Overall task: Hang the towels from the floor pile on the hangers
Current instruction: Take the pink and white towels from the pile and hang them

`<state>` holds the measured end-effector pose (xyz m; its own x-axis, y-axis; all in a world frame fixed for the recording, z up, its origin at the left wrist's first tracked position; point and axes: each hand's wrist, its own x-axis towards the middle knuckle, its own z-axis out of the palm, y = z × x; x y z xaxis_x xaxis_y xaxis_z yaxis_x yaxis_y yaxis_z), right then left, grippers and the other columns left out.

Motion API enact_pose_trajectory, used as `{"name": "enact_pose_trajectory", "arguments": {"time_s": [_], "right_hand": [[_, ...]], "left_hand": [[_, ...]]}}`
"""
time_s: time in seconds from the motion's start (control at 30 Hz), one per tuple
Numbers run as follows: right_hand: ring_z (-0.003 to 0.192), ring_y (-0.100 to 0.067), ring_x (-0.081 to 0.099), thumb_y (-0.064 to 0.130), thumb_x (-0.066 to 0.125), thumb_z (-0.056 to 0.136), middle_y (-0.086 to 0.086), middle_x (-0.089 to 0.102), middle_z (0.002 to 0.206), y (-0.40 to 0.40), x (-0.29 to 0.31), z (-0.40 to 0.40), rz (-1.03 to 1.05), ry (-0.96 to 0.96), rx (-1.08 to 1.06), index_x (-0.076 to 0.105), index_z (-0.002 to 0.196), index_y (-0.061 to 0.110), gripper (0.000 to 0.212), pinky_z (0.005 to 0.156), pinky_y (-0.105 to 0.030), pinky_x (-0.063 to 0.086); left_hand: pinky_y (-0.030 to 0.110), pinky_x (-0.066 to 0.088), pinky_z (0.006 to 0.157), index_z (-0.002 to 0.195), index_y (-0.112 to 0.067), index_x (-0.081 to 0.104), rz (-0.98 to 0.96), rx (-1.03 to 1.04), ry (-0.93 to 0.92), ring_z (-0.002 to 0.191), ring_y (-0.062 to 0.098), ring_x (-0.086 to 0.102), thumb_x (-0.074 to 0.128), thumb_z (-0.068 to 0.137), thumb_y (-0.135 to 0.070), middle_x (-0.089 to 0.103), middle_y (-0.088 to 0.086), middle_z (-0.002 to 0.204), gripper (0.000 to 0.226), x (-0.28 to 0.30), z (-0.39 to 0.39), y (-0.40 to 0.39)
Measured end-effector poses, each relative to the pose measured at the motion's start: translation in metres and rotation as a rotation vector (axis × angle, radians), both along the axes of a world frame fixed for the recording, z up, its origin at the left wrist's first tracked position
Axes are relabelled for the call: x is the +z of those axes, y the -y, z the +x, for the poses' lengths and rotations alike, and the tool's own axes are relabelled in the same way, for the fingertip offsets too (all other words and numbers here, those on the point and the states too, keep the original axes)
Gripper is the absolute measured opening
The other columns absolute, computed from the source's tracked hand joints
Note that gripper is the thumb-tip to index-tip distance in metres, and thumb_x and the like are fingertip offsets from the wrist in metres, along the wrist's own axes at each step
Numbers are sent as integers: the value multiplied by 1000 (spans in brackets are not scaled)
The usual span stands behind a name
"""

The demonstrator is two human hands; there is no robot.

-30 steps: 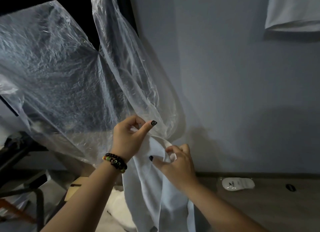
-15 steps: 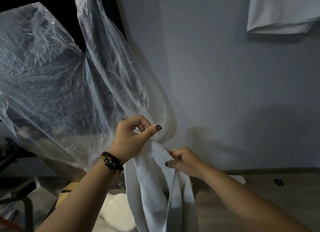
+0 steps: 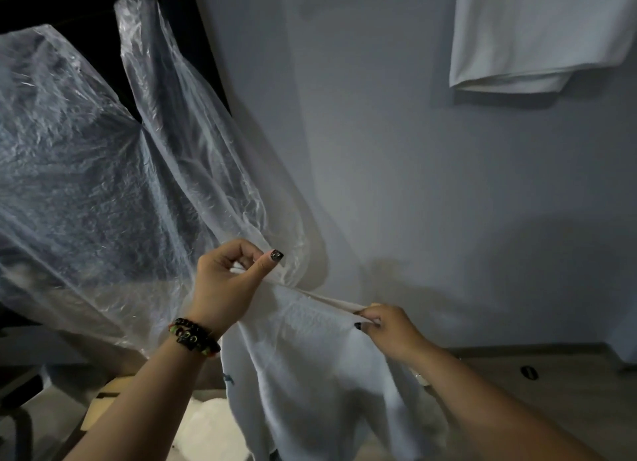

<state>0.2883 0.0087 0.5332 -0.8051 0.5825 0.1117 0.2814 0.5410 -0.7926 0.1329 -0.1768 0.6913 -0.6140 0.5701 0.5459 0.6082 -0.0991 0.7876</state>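
pinching a soft white towel [image 3: 320, 367] taut, left hand [image 3: 225, 284] and right hand [image 3: 389, 326] fingers on its top edge, crinkled clear plastic sheet [image 3: 103, 184] behind

- Premises: dim domestic room, apparently used for laundry or storage.
- Plain painted wall [image 3: 431, 202] meeting wood-look floor [image 3: 568, 391].
- White cloth [image 3: 537, 33] hanging high on wall.
- Clear plastic sheeting [image 3: 103, 184] draped over dark frame.
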Motion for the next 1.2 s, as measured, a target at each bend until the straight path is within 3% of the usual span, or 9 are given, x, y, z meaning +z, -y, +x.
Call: {"name": "enact_pose_trajectory", "arguments": {"time_s": [0.13,0.2,0.33,0.53,0.67,0.77,0.9,1.0,1.2], "right_hand": [[60,7,53,10,67,85,18,57,58,-30,2,23,33,-57,-108,71,71,18,16,60,-17,38],[63,2,55,10,67,85,8,61,65,-41,6,33,20,-99,-134,66,65,26,26,63,-23,41],[76,8,59,7,72,82,13,65,79,-52,15,48,-1,-250,-214,62,69,46,43,70,-13,42],[70,1,58,14,70,86,17,61,71,-54,55,68,78,-429,-199,64,70,37,29,66,-13,41],[60,-2,52,16,75,82,12,54,66,-49,94,77,174,-498,-176,67,65,16,18,59,-12,37],[60,0,54,23,76,75,14,56,65,-40,118,85,305,-562,-169,67,64,15,16,59,-9,37],[70,-1,64,17,81,73,15,69,79,-26,138,92,222,-559,-119,69,70,22,13,64,-9,44],[68,-6,66,19,78,73,12,72,78,-18,146,96,200,-553,-69,69,70,29,14,62,-18,49],[64,-17,64,18,79,75,4,70,72,-23,143,116,91,-483,-76,70,72,27,13,59,-24,48]], "left_hand": [[9,43,57,54,-23,60,61,109,106,54,-2,49,71,67,-41,55,-15,55,24,5,6,-6],[12,43,61,56,-18,57,86,182,122,54,-3,49,70,66,-44,56,-17,55,31,6,9,-8],[26,44,65,59,-16,57,78,258,151,56,-3,49,70,67,-48,56,-19,56,36,1,14,-12],[32,44,67,71,-20,64,-32,276,130,61,15,49,77,74,-35,54,-7,61,20,-13,0,-3],[24,46,55,83,-22,70,-117,179,159,55,11,52,78,76,-21,55,2,65,11,-10,7,-10],[17,50,56,94,-30,71,-139,30,104,59,4,59,79,75,-21,69,-12,75,23,3,28,-29],[28,56,57,112,-37,68,-302,-173,-15,58,16,66,76,60,-61,72,-25,91,57,16,68,-57],[14,45,60,121,-46,60,-446,-252,-147,58,-4,59,69,50,-73,66,-30,97,77,13,89,-77],[9,33,50,88,-29,72,-477,-462,-127,43,-3,45,79,77,-37,59,-22,62,16,4,112,-97]]}}
